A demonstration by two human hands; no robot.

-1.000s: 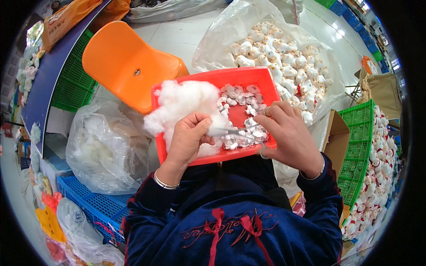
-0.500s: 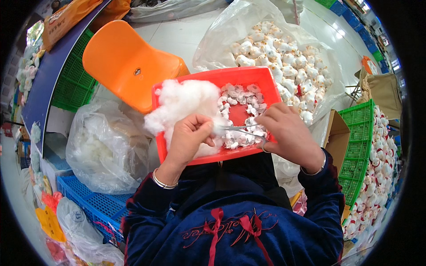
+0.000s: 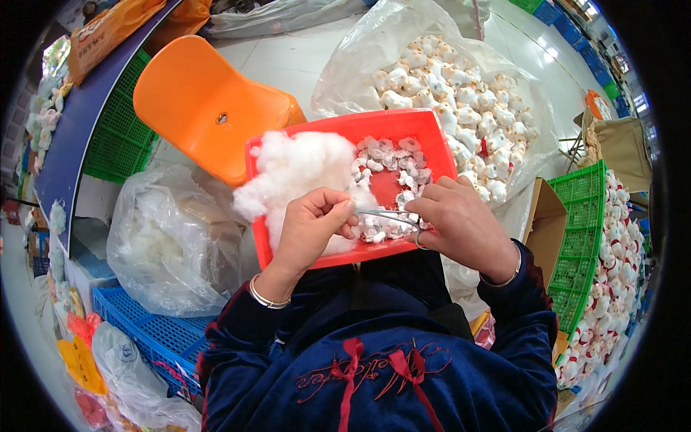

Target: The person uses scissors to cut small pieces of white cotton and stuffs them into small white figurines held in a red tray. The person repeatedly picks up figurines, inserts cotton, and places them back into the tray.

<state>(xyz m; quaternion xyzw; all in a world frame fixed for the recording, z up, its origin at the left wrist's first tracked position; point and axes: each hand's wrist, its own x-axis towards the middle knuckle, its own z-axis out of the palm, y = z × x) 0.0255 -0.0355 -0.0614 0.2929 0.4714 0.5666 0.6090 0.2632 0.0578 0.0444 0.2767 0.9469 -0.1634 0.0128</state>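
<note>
Two hands meet over one red tray (image 3: 425, 128) resting on the lap. The right hand (image 3: 461, 223) has its fingers curled shut on one pair of metal tweezers (image 3: 387, 215), whose tips point left to the left hand (image 3: 311, 225). That hand's fingers are pinched together around something small at the tweezer tips; what it is cannot be made out. Just beyond the left fingers lies one heap of white stuffing (image 3: 299, 169); beyond the right fingers, many small white pieces (image 3: 392, 162), too many to count. Farther left sit one clear bag (image 3: 169, 245) and one orange chair (image 3: 205, 104). Farthest, one big bag of small white toys (image 3: 453, 90).
</note>
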